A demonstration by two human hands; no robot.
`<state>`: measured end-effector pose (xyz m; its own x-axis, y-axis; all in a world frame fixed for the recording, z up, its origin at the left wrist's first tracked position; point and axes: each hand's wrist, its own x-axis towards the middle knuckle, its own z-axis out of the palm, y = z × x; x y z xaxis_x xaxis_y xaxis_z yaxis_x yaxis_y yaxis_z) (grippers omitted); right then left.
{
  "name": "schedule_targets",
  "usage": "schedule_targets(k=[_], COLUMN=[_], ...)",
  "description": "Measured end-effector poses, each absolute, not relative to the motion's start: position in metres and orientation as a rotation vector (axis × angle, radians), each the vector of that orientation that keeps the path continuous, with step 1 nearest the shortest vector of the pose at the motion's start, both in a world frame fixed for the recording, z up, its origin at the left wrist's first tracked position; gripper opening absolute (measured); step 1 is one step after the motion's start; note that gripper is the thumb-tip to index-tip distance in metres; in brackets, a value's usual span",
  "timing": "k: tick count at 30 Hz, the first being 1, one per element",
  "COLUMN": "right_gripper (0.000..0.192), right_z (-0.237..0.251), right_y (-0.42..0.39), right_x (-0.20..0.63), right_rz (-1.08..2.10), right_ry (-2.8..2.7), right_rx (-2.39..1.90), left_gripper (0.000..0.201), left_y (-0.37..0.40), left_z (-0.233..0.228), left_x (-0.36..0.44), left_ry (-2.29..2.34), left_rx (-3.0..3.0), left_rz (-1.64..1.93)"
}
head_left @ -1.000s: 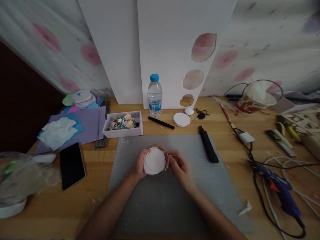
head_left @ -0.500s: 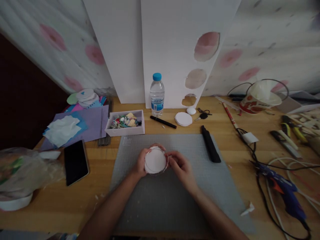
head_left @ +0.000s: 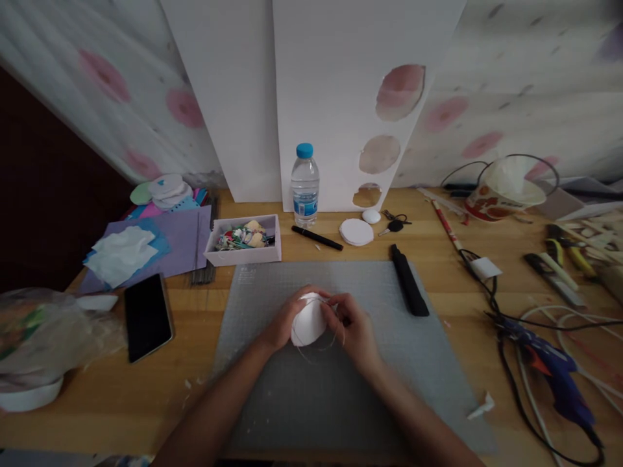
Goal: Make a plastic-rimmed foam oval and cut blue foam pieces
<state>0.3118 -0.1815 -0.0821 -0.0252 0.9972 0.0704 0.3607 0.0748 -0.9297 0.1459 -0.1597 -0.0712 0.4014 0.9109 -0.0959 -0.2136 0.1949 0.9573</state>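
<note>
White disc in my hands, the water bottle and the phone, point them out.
white disc (head_left: 306,322), head view, middle of its face
water bottle (head_left: 305,190), head view, on its label
phone (head_left: 147,316), head view, centre of its dark screen

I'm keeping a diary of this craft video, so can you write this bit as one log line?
left hand: holds white disc | right hand: on disc edge, thin wire looped below | over grey mat

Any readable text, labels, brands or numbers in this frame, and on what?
None can be read.
Water bottle: blue label, print too blurred.
Cutting mat: faint marking at its far left corner, too small.
Red-patterned cup: pattern only, no legible words.
Phone: screen dark.
</note>
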Motion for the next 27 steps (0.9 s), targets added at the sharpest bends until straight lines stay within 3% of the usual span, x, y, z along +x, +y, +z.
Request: schedule_targets(k=[5,27], right_gripper=[0.020,0.027], right_z=[-0.078,-0.086], right_y=[-0.179,-0.176], right_x=[0.313,0.319], right_rz=[0.951,0.848], right_ry=[-1.512,-1.578], right_rx=[-1.417,-1.503], left_gripper=[0.034,0.040], left_y=[-0.160,-0.162], left_z=[-0.066,-0.073], left_x=[0.144,0.146], left_ry=[0.872,0.982], left_rx=[1.205,1.247], left_rz=[0.900,0.857])
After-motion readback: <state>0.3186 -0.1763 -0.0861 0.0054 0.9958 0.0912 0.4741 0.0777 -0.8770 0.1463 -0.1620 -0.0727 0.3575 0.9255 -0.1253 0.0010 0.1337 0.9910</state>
